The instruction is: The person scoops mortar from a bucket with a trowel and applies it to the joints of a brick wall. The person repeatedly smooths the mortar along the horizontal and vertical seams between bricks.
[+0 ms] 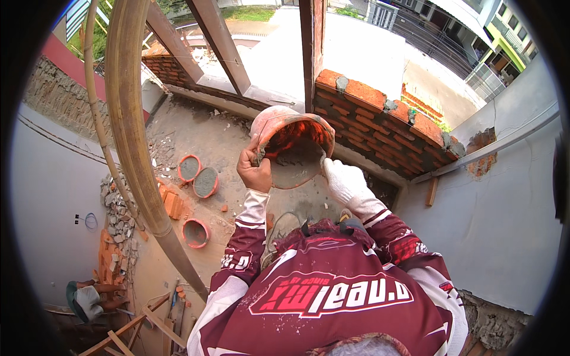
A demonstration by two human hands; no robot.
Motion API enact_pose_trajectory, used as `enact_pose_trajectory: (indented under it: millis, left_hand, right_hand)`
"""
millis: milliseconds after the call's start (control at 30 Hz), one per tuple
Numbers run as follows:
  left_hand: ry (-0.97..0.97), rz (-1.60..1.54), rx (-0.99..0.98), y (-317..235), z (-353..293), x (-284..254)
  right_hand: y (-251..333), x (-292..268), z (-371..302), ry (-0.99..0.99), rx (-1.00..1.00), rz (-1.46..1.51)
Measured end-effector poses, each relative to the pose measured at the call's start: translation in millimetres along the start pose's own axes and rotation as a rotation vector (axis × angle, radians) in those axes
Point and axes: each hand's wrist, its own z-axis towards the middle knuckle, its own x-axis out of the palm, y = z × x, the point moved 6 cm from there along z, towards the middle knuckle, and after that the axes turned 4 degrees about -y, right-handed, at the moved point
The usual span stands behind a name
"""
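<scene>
A red-orange bucket [278,120] is tilted between my hands, its mouth turned toward me. Wet grey mortar [295,163] lies along the lower side of its inside. My bare left hand [255,172] is closed on the left part of the rim, thumb toward the mouth. On the right, my right hand [344,183] in a white knitted glove is closed at the opposite part of the rim; its fingertips are partly hidden.
A low brick wall [380,130] with mortar on top stands ahead right. Mortar-filled buckets [206,182] and stacked bricks [172,203] sit left. A bamboo pole [133,118] crosses the left side. Rubble [119,207], a wooden frame [136,332] and another person [89,299] are farther left.
</scene>
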Motion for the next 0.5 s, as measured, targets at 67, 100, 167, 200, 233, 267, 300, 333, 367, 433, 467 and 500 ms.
enact_pose_trajectory:
  millis: [67,100,167,200,233,267,300,333,367,433,467,500]
  left_hand:
    - [0.080,0.096,-0.006,-3,-5,9]
    - [0.107,0.138,0.042,-7,-6,13]
    - [0.131,0.097,0.044,-18,-10,18]
    - [0.145,0.072,0.048,-21,-11,20]
    - [0.103,0.051,0.057,-15,-10,11]
    - [0.125,0.039,-0.009,-8,-12,12]
    - [0.146,0.027,-0.076,-1,-12,11]
    - [0.152,0.032,-0.138,5,-12,4]
    - [0.118,0.050,-0.123,9,-13,-2]
    - [0.041,0.000,-0.209,31,-18,-23]
    - [0.002,-0.030,-0.227,33,-18,-27]
    - [-0.037,-0.059,-0.244,35,-18,-31]
  right_hand:
    - [-7,-1,11,0.027,0.057,-0.007]
    - [-11,-1,18,0.039,0.086,-0.010]
    - [-11,28,25,0.194,0.059,0.209]
    - [-9,40,26,0.267,0.048,0.318]
    - [7,38,14,0.511,0.271,0.786]
    - [7,60,0,0.634,0.331,1.115]
    - [6,77,-8,0.645,0.337,1.271]
    - [18,78,-10,0.673,0.325,1.427]
    - [20,76,-13,0.656,0.310,1.459]
    - [26,63,-18,0.628,0.283,1.526]
    - [23,45,-11,0.433,0.132,1.222]
    - [22,25,-6,0.241,-0.011,0.913]
